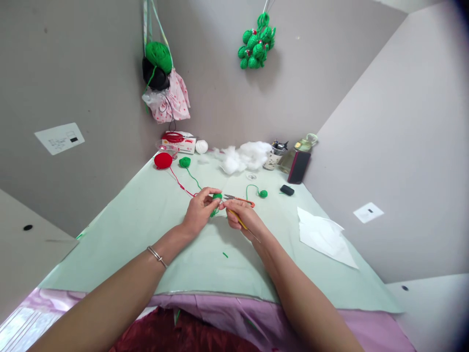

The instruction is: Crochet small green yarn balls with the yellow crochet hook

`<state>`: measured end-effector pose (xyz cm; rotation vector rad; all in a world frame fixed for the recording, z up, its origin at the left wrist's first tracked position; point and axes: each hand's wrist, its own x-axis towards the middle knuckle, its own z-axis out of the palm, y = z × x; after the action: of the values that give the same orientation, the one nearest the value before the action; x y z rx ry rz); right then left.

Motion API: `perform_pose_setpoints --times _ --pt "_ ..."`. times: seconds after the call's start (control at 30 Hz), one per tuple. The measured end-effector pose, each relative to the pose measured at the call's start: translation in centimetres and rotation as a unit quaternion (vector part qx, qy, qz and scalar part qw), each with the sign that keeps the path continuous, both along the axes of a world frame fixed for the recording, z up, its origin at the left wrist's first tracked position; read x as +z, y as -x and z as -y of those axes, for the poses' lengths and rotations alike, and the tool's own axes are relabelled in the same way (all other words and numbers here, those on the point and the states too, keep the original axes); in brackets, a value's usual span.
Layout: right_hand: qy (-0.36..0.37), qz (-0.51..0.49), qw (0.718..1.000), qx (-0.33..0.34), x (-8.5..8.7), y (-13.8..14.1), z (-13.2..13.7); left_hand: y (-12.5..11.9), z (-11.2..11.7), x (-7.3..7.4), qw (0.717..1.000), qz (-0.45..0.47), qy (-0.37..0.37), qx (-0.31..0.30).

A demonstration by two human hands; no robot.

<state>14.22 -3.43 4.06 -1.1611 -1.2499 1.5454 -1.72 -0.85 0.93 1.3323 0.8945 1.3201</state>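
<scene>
My left hand [198, 213] pinches a small green crocheted piece [217, 196] between thumb and fingers, over the middle of the table. Closed around a crochet hook with a yellow handle [240, 221] is my right hand [242, 215]; the hook's tip points toward the green piece, and whether it is inside a stitch is too small to tell. Just behind my right hand lie orange-handled thread snips [240, 199]. A green yarn ball [184, 162] and a red yarn ball [163, 161] sit farther back, their strands running toward my left hand.
White stuffing [245, 157] is heaped at the back, beside a pen cup [273, 159] and a phone [299, 167]. A small green ball [263, 194] and a black case [287, 190] lie to the right. Torn white paper [326, 237] covers the right side.
</scene>
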Motion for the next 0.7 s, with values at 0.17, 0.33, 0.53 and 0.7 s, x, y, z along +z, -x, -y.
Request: perform_pose_setpoints --times 0.17,0.33,0.53,0.7 --pt "-0.036 0.033 0.998 -0.046 0.0 0.7 0.2 -0.2 -0.3 0.0 1.0 0.001 0.022 -0.014" --pt "-0.116 0.127 0.978 -0.119 -0.5 2.0 1.1 -0.5 -1.1 -0.4 0.997 -0.009 0.054 -0.054" --pt "-0.164 0.188 0.961 -0.12 -0.7 2.5 1.6 -0.3 -1.5 -1.0 0.995 -0.016 0.079 -0.059" --pt "-0.118 0.14 0.983 -0.004 -0.1 1.3 0.4 -0.2 -1.6 -0.8 0.997 0.001 0.078 -0.021"
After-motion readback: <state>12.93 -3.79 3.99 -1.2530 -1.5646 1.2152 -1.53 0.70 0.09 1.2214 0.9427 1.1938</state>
